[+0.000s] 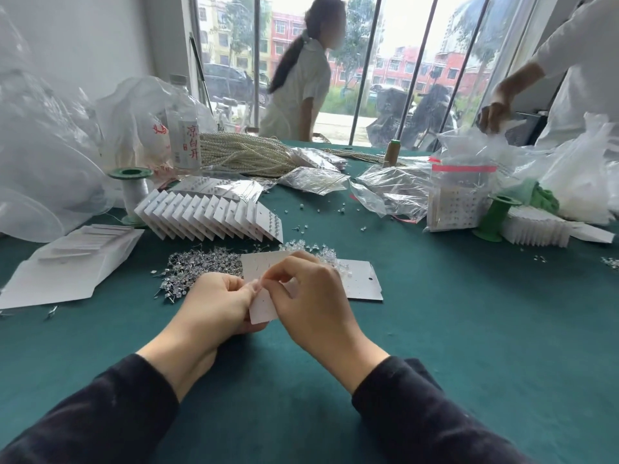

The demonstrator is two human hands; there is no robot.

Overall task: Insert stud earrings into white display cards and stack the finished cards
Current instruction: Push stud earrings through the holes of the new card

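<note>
Now | left hand [217, 303] grips white display card [263, 311] by its side, above worktop [469, 329] | right hand [311, 296] pinches card's top edge; stud unseen | card likely light, bendy: support near hole

Both grips meet on a white display card [264, 310] held above the green bench [469, 329]. The left grip [217, 306] pinches its left edge and the right grip [308, 296] curls over its right side. Stud earrings [201, 267] lie heaped just left of the card. Finished cards [207, 216] stand in a fanned row behind it, and a flat card [361, 279] lies just to its right.
</note>
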